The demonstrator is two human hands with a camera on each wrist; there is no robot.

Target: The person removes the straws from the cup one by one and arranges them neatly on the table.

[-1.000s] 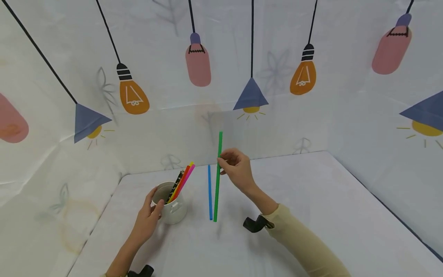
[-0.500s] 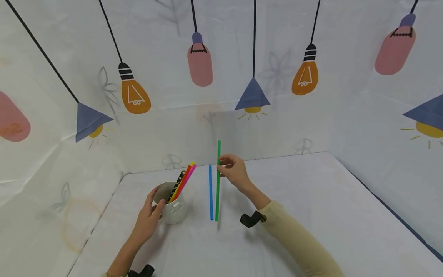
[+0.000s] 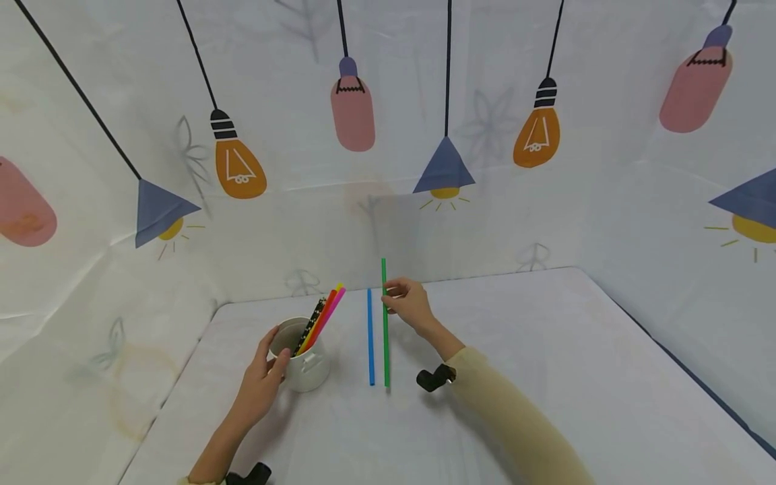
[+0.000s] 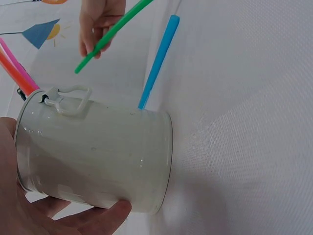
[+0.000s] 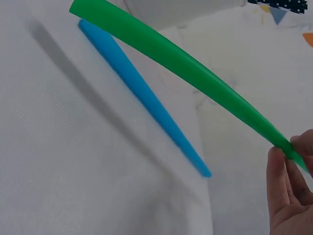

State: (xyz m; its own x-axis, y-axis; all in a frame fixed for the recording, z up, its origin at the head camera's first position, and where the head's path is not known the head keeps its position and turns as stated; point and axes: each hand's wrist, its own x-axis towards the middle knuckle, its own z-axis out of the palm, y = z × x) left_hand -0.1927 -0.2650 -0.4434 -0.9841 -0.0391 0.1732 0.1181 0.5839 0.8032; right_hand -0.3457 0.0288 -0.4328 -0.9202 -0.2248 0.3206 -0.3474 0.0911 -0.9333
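Observation:
My left hand point(image 3: 257, 384) grips the side of a white cup point(image 3: 310, 374) with a small handle, thumb and fingers spread round it. Several straws lean to the right inside the cup: a black patterned one point(image 3: 309, 326), a yellow, an orange-red and a pink straw point(image 3: 332, 308). Between thumb and fingertips, my right hand point(image 3: 412, 308) pinches a green straw point(image 3: 386, 350) near its far end. In the right wrist view the green straw hangs above its own shadow. A blue straw point(image 3: 370, 343) lies on the table just left of it, roughly parallel.
The white-covered table point(image 3: 515, 404) ends at a white wall sheet point(image 3: 291, 236) printed with hanging lamps and bulbs. Black camera mounts sit at the left wrist point(image 3: 250, 474) and right wrist point(image 3: 434, 378).
My right hand has lowered the green straw and carried it slightly right, so it now stands nearly parallel to the blue one. The left hand and the cup have stayed put.

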